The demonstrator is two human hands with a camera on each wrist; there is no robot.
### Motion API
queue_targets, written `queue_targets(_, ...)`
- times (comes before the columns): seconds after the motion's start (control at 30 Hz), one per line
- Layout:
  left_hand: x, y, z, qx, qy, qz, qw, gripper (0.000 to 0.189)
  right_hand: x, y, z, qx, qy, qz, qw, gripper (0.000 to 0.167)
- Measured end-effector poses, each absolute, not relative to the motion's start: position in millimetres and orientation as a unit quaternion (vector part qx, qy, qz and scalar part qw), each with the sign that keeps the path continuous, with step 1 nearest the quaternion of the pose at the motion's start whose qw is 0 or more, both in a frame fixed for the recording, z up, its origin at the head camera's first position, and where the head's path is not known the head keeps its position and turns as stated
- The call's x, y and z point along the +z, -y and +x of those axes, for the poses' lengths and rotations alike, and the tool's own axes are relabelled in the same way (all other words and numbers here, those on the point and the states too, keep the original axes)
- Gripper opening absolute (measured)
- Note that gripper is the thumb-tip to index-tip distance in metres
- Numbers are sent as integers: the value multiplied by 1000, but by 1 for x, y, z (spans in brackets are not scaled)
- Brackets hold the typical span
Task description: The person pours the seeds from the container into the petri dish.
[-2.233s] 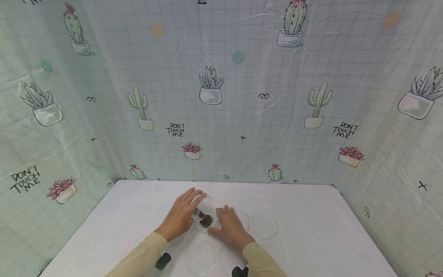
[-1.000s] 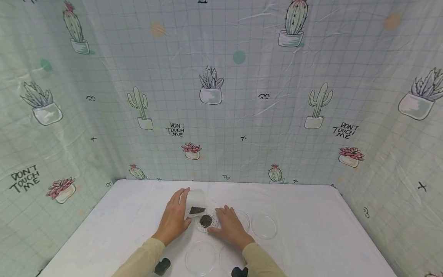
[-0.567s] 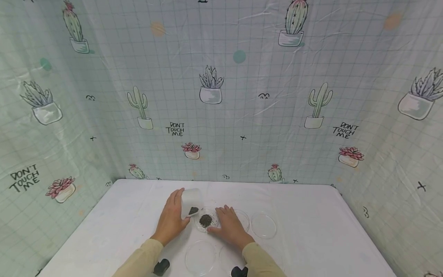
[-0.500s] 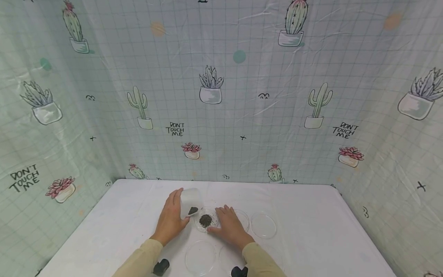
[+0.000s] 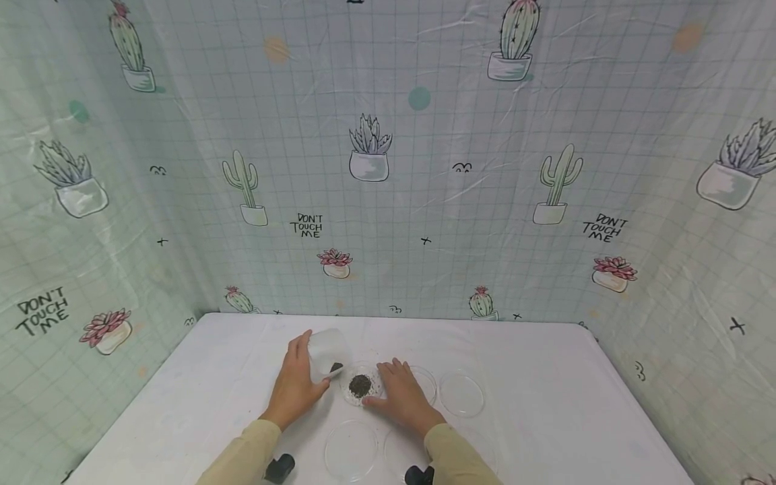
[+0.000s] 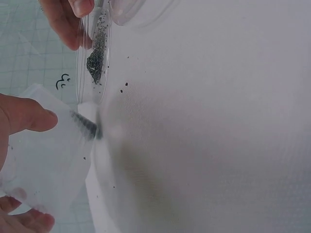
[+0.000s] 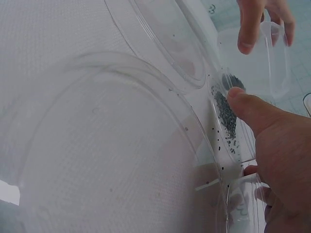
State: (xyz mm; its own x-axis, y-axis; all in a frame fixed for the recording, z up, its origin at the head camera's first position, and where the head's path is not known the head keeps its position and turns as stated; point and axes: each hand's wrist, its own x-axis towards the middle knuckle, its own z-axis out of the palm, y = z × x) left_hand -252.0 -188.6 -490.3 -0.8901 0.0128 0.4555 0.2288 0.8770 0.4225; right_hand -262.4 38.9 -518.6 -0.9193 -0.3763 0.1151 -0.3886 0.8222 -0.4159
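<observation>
My left hand (image 5: 295, 385) grips a translucent plastic tub (image 5: 327, 349) between thumb and fingers. The tub is tilted, and dark granules (image 6: 85, 125) have gathered in its lower corner, just left of a clear petri dish (image 5: 345, 397). In the middle of that dish sits a heap of dark granules (image 5: 360, 386), with loose grains scattered round it. My right hand (image 5: 405, 399) holds the dish by its right side; in the right wrist view the thumb (image 7: 250, 107) lies over the rim and the other fingers are partly hidden behind it.
Right of my right hand lie further clear round dishes or lids (image 5: 462, 394), one partly covered by the hand. Another clear dish (image 5: 351, 451) is nearer on the white table (image 5: 545, 391), where a few grains are spilled. A cactus-print curtain (image 5: 388, 236) encloses the back and sides.
My left hand has drawn the tub left, away from over the dish, and tipped it back; less of its dark granules shows now. My right hand and the dish have stayed put.
</observation>
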Motion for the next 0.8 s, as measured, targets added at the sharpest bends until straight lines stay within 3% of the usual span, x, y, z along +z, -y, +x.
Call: queue_targets(0.8,-492,203,-251,-332,936,45,103,101,-520,-39,-263,225,953,202,13,81)
